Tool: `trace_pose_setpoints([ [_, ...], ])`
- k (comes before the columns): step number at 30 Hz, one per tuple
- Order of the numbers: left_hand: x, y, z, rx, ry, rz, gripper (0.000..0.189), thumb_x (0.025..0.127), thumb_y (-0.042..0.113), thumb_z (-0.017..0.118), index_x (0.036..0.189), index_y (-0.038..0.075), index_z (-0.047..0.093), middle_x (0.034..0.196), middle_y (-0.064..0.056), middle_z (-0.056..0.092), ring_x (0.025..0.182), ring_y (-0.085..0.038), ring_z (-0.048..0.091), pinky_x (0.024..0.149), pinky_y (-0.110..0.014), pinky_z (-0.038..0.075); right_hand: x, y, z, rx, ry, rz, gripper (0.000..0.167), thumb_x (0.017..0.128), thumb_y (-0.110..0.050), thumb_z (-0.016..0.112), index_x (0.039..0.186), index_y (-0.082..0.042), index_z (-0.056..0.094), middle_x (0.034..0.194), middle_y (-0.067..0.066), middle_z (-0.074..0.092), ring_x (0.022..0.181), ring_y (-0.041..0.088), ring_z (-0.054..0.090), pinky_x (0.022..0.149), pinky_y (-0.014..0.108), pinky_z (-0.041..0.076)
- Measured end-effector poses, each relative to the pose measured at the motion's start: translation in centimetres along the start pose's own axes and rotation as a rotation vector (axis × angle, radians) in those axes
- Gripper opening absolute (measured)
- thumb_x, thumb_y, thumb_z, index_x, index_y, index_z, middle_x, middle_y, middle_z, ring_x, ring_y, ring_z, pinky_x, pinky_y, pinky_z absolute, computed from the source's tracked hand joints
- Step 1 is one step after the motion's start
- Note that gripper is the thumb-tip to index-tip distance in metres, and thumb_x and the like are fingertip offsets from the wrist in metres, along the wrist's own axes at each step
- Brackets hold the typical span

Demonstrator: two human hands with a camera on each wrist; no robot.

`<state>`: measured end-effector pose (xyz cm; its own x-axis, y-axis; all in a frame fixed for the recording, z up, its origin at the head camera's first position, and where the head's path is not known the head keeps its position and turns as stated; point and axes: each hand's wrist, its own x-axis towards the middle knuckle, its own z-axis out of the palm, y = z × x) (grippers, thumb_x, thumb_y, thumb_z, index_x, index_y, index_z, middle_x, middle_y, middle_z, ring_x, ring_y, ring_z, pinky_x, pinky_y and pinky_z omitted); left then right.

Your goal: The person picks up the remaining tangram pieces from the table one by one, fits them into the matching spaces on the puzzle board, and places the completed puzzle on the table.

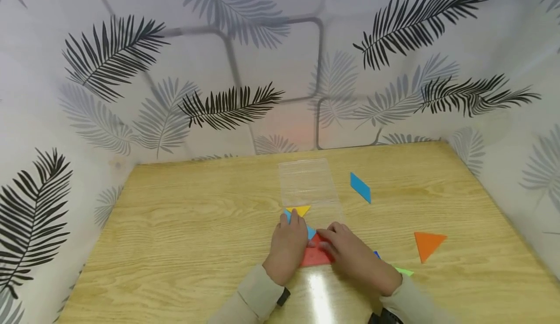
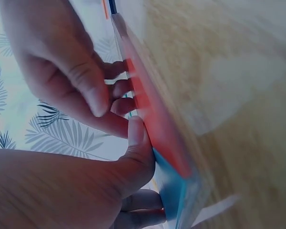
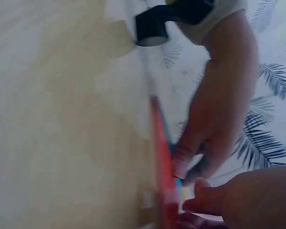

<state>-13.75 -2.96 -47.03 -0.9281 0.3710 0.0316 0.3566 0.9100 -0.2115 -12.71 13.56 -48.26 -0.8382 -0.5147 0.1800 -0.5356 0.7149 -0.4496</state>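
Flat coloured pieces lie close together on the wooden table [image 1: 197,227]: a red piece [image 1: 312,257], a light blue piece [image 1: 311,232] and a yellow piece [image 1: 302,211]. My left hand [image 1: 289,246] rests over the light blue piece, covering part of it, with its fingertips by the yellow one. In the left wrist view, the left thumb [image 2: 137,136] touches the red piece near its border with the light blue one. My right hand [image 1: 354,253] lies at the red piece's right side, its bent fingertips pressing on the red surface. Both hands hide parts of the pieces.
A clear plastic sheet [image 1: 308,183] lies behind the hands. To the right are a blue parallelogram [image 1: 360,188] and an orange triangle [image 1: 428,244]. A green piece [image 1: 404,271] and a dark blue piece [image 1: 376,254] show partly behind the right forearm. Leaf-patterned cloth surrounds the table.
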Motion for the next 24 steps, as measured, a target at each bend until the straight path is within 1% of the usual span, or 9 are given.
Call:
trace_pose_setpoints([
  [4, -0.1, 0.0, 0.2, -0.018, 0.014, -0.021, 0.067, 0.08, 0.057, 0.056, 0.117, 0.002, 0.059, 0.131, -0.011, 0.051, 0.106, -0.029, 0.05, 0.076, -0.023, 0.049, 0.6, 0.6, -1.7, 0.056, -0.117, -0.024, 0.026, 0.093, -0.012, 0.056, 0.114, 0.003, 0.062, 0.094, 0.003, 0.06, 0.084, 0.015, 0.056, 0.073, 0.03, 0.049],
  [7, -0.1, 0.0, 0.5, -0.027, 0.047, -0.032, 0.069, 0.077, 0.06, 0.057, 0.114, 0.003, 0.061, 0.129, -0.01, 0.053, 0.103, -0.027, 0.051, 0.075, -0.024, 0.049, 1.0, 1.7, -2.7, 0.065, -0.139, -0.006, 0.026, 0.093, -0.012, 0.056, 0.114, 0.003, 0.062, 0.098, 0.006, 0.063, 0.088, 0.017, 0.059, 0.075, 0.033, 0.05],
  [9, -0.1, 0.0, 0.6, -0.029, 0.066, -0.036, 0.069, 0.075, 0.062, 0.058, 0.112, 0.004, 0.062, 0.127, -0.009, 0.054, 0.101, -0.026, 0.051, 0.073, -0.024, 0.049, 1.3, 2.7, -3.1, 0.055, -0.118, 0.025, 0.026, 0.093, -0.011, 0.057, 0.114, 0.003, 0.063, 0.101, 0.009, 0.064, 0.091, 0.021, 0.06, 0.076, 0.035, 0.05],
  [12, 0.0, 0.1, 0.6, -0.027, 0.066, -0.036, 0.069, 0.075, 0.062, 0.058, 0.112, 0.004, 0.062, 0.127, -0.009, 0.054, 0.101, -0.026, 0.052, 0.074, -0.024, 0.049, 1.8, 4.5, -3.7, 0.007, -0.082, 0.057, 0.028, 0.093, -0.01, 0.057, 0.116, 0.004, 0.061, 0.106, 0.013, 0.063, 0.097, 0.027, 0.059, 0.081, 0.04, 0.049],
  [16, 0.0, 0.0, 0.4, -0.007, 0.08, -0.035, 0.07, 0.075, 0.063, 0.059, 0.113, 0.004, 0.062, 0.125, -0.008, 0.055, 0.101, -0.025, 0.052, 0.075, -0.025, 0.049, 2.8, 7.0, -4.5, -0.097, 0.021, 0.085, 0.028, 0.091, -0.007, 0.058, 0.115, 0.006, 0.061, 0.107, 0.017, 0.061, 0.102, 0.033, 0.055, 0.086, 0.045, 0.046],
  [17, 0.0, 0.0, 0.4, -0.003, 0.09, -0.038, 0.07, 0.074, 0.063, 0.059, 0.112, 0.004, 0.063, 0.125, -0.008, 0.056, 0.1, -0.025, 0.053, 0.074, -0.024, 0.049, 3.0, 7.6, -4.7, -0.113, 0.047, 0.109, 0.029, 0.09, -0.007, 0.059, 0.116, 0.006, 0.06, 0.108, 0.018, 0.06, 0.103, 0.034, 0.054, 0.087, 0.046, 0.045],
  [20, 0.1, 0.0, 0.3, 0.005, 0.111, -0.04, 0.069, 0.073, 0.063, 0.06, 0.109, 0.005, 0.064, 0.123, -0.008, 0.057, 0.098, -0.024, 0.054, 0.072, -0.024, 0.049, 3.5, 8.9, -5.4, -0.109, 0.089, 0.195, 0.031, 0.09, -0.007, 0.059, 0.117, 0.008, 0.058, 0.11, 0.024, 0.057, 0.105, 0.04, 0.051, 0.087, 0.05, 0.043],
  [22, 0.1, 0.0, 0.2, 0.002, 0.101, -0.041, 0.069, 0.073, 0.063, 0.06, 0.109, 0.005, 0.064, 0.123, -0.008, 0.057, 0.098, -0.025, 0.054, 0.071, -0.024, 0.05, 3.7, 9.7, -5.7, -0.082, 0.085, 0.244, 0.033, 0.09, -0.009, 0.058, 0.118, 0.009, 0.056, 0.112, 0.027, 0.054, 0.106, 0.043, 0.049, 0.088, 0.053, 0.042],
  [24, 0.1, 0.0, 0.3, -0.005, 0.082, -0.042, 0.068, 0.074, 0.062, 0.059, 0.11, 0.005, 0.064, 0.124, -0.008, 0.056, 0.099, -0.025, 0.054, 0.072, -0.024, 0.05, 4.0, 10.4, -5.7, -0.062, 0.075, 0.27, 0.034, 0.091, -0.011, 0.058, 0.118, 0.009, 0.055, 0.113, 0.028, 0.053, 0.107, 0.045, 0.048, 0.088, 0.054, 0.041],
])
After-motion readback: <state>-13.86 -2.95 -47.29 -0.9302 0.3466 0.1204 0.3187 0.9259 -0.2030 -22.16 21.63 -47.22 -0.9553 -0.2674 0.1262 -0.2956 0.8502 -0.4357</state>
